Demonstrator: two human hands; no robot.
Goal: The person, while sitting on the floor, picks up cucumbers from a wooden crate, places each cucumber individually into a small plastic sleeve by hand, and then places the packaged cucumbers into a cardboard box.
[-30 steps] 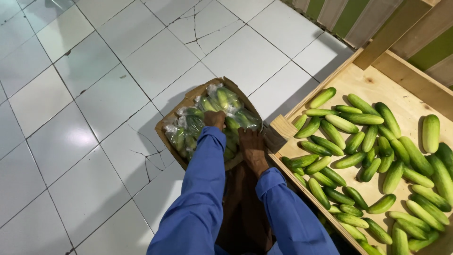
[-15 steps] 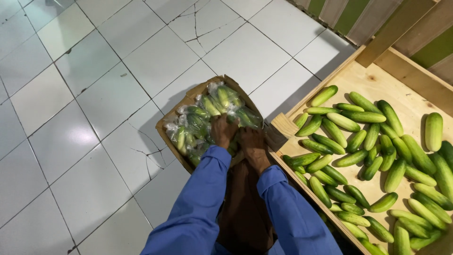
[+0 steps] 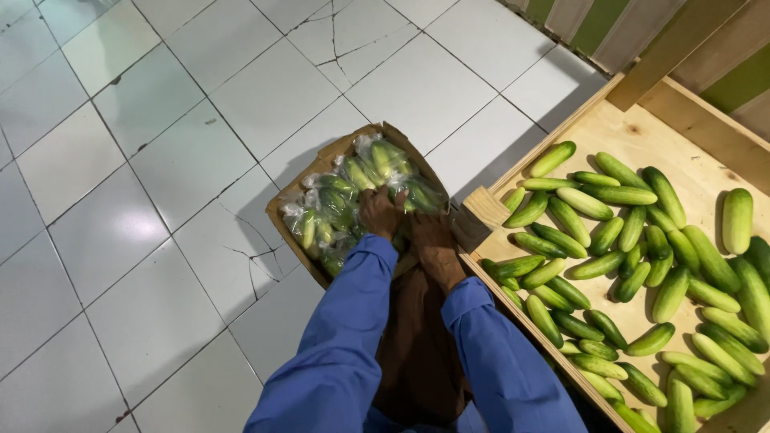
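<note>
While both blue-sleeved arms reach down, the left hand [image 3: 380,212] lies with its fingers curled onto the clear plastic bags of cucumbers [image 3: 345,200] in the cardboard box [image 3: 298,250]. Just beside it, the right hand [image 3: 431,240] presses into the same bags at the box's near edge; whether it clamps anything I cannot tell. The box sits on the white tiled floor [image 3: 160,160], some tiles cracked. To the right of the hands, touching the box corner, a pale wooden crate [image 3: 626,120] holds loose cucumbers [image 3: 634,240].
</note>
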